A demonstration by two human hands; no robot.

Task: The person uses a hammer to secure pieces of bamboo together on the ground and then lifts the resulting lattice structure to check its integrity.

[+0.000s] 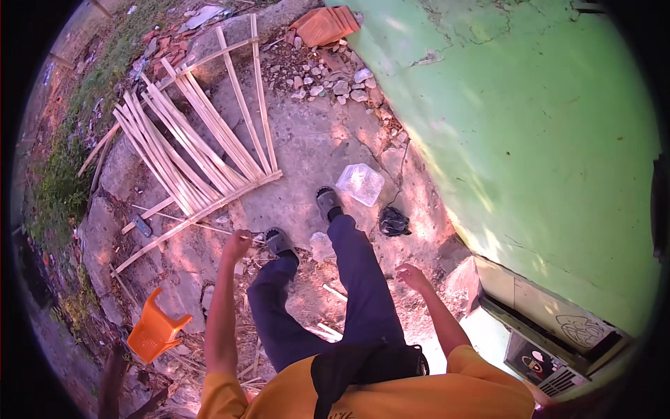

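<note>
My left hand hangs beside my left knee with its fingers curled together. A thin pale strip runs close behind it. Whether the fingers grip that strip or anything else, I cannot make out. My right hand is out to the right of my right leg, with its fingers apart and nothing in them. Ahead on the left lies a wooden frame of long pale slats, several of them bunched side by side across a crossbar.
A clear plastic bag and a black plastic bag lie right of my feet. An orange plastic chair is at lower left. Rubble and orange tiles lie along the green wall. The concrete is cracked.
</note>
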